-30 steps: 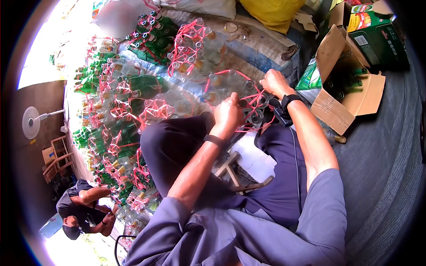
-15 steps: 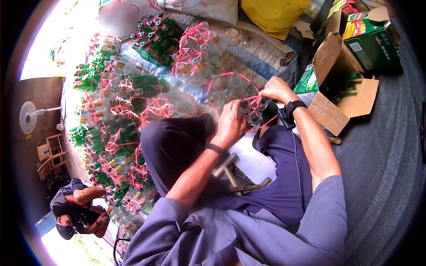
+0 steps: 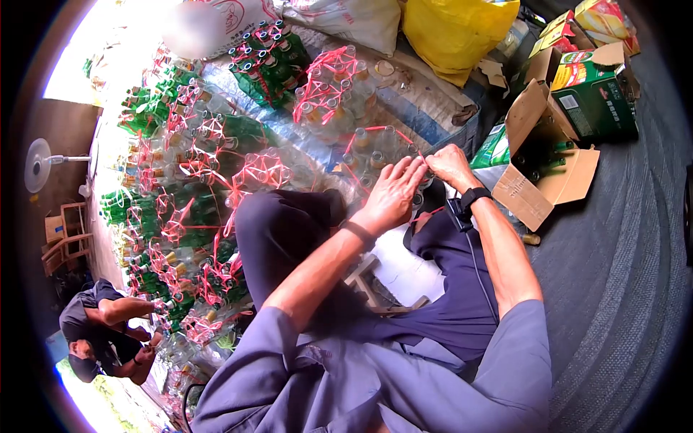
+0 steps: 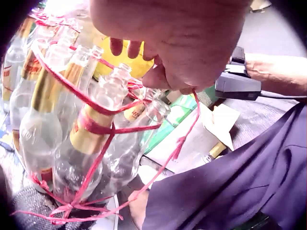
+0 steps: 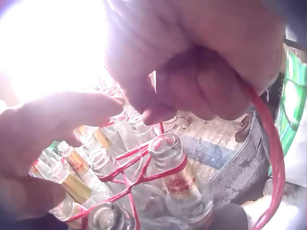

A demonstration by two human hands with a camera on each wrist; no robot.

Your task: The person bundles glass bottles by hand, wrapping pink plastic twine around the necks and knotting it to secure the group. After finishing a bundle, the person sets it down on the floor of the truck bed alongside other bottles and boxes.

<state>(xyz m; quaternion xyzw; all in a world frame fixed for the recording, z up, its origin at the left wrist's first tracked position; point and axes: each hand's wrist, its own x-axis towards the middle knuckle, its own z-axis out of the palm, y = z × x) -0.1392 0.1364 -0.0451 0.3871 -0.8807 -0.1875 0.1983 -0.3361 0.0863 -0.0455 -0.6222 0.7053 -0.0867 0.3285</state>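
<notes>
The right hand (image 3: 449, 167) held a narrow, closed grip on a strand of red plastic twine (image 5: 274, 148), its fingers curled in and the strand hanging in a curve from the fist. The left hand (image 3: 393, 193) was open, its fingers stretched out toward the right hand in the head view; whether its fingertips touched any twine could not be told. The 2 hands were close together above a cluster of clear glass bottles (image 4: 91, 163), which stood upright in front of the person's bent legs. Red twine loops (image 4: 98, 109) ran around the bottle necks and crossed between them, and 1 bottle with a gold neck label (image 5: 181, 184) stood just below the right hand. More loops crossed lower down, near the bottle bases, with loose ends trailing there. A bundle of clear bottles (image 3: 336, 94) and a bundle of green bottles (image 3: 271, 68) stood beyond the cluster, and many more tied bottles lay along the left side. On the right, an open cardboard carton (image 3: 530, 189) contained green bottles (image 3: 554, 162), near a green printed carton (image 3: 598, 108). A yellow sack (image 3: 462, 36) was at the far edge, and another person (image 3: 108, 325) bent over bottles at the lower left.
</notes>
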